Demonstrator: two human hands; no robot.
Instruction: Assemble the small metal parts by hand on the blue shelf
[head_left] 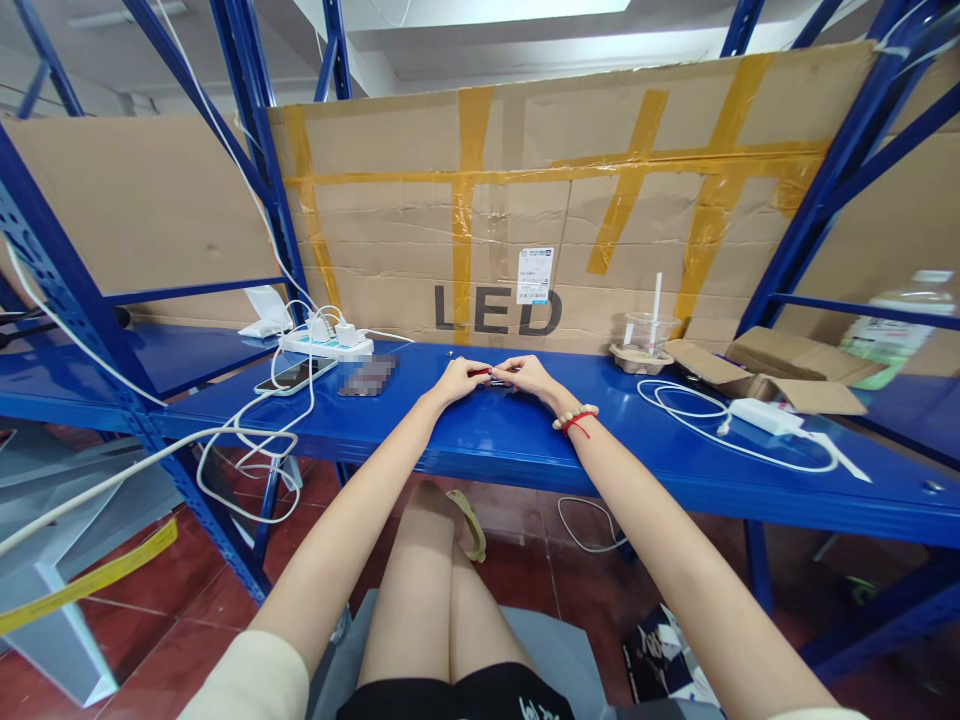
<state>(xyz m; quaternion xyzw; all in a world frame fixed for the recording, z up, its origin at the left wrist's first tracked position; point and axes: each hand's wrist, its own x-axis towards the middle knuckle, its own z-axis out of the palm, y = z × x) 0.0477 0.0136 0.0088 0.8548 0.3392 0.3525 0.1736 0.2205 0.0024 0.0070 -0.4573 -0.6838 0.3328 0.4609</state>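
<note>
Centre of frame: your L hand (459, 382) and R hand (529, 375) meet over the blue tabletop (517, 435), fingers curled in. L fingers are nearly closed on a small red piece (480, 372); R fingers bend down at a small dark item (496, 382) btwn the hands, too small to ID; whether they grip it, can't tell. Your R wrist wears a beaded bracelet (576, 414) w/ red string.

Edges: the tabletop's near edge runs below your hands, under both forearms; behind stands a taped cardboard panel (390, 240) marked "LED".

Room: a narrow span of blue lies btwn your L hand and a pixelated item (367, 376), a wider one btwn your R hand and the clear cup (649, 332) w/ straw.

Left of frame: phone (296, 376), power strip (328, 347) w/ plugs, white cables (240, 430) looping over the near edge. Right of frame: open carton (795, 368), white adapter (765, 416) w/ looped cord, bottle (900, 325) at far R.
</note>
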